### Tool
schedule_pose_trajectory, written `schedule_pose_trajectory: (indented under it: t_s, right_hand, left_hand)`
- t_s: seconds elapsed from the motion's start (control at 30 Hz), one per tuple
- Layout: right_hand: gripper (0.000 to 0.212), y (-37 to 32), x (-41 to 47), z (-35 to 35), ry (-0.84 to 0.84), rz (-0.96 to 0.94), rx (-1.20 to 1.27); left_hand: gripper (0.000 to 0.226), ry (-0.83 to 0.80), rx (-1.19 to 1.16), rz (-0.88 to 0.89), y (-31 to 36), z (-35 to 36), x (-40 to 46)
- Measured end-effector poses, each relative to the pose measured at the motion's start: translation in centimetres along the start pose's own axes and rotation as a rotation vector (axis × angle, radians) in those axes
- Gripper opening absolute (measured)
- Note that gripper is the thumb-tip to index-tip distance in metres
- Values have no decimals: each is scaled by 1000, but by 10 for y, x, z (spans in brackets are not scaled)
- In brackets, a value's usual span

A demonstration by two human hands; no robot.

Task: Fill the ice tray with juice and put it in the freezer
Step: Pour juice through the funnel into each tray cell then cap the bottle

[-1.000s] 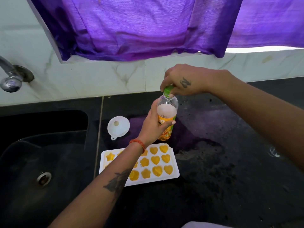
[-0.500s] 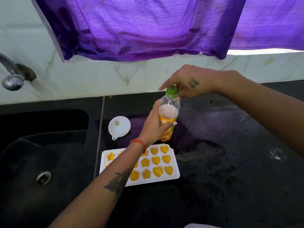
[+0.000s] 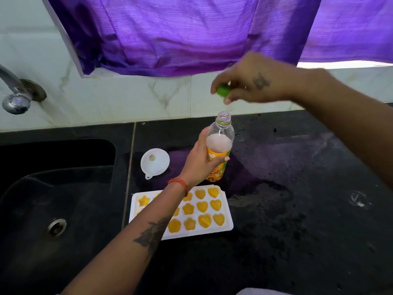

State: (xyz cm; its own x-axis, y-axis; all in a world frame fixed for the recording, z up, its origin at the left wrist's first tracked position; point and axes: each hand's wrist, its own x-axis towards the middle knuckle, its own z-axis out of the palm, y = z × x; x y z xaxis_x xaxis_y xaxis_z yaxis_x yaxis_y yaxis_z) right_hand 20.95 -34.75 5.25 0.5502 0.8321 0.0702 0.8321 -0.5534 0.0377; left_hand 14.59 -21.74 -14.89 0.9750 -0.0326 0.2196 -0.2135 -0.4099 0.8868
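Bottle (image 3: 219, 150) gripped upright by left hand (image 3: 200, 162); right hand (image 3: 251, 81) pinches cap (image 3: 222, 91) at twelve o'clock. Top up tray (image 3: 228, 225) slowly, bottle low.

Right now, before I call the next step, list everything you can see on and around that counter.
juice bottle: one, clear with orange label, upright on the counter behind the tray, uncapped
cap: one, green, held above the bottle mouth
ice tray: one, white, visible moulds filled with orange juice, on the counter beside the sink
funnel: one, white, on the counter left of the bottle
counter: one, black
sink: one, black, at left, with a metal drain
tap: one, metal, on the wall above the sink
curtain: purple, hanging over the wall
left hand: grips the bottle
right hand: pinches the cap
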Motion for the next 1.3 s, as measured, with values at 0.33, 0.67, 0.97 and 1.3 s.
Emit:
schedule_pose_trajectory:
  t_s: [0.33,0.67,0.97,1.3]
  right_hand:
    - [34,0,-5,27,-88,26,28]
    - [42,2,-2,35,-58,66,-82]
    - [70,8,-14,16,-175,74,161]
    - [43,10,-12,19,-161,173,158]
  left_hand:
    - [85,-4,8,11,-1,0,0]
    - [86,-35,10,-28,0,-4,3]
    - [85,-51,-5,-50,2,-7,3]
    - [83,-69,-5,-69,5,-10,2]
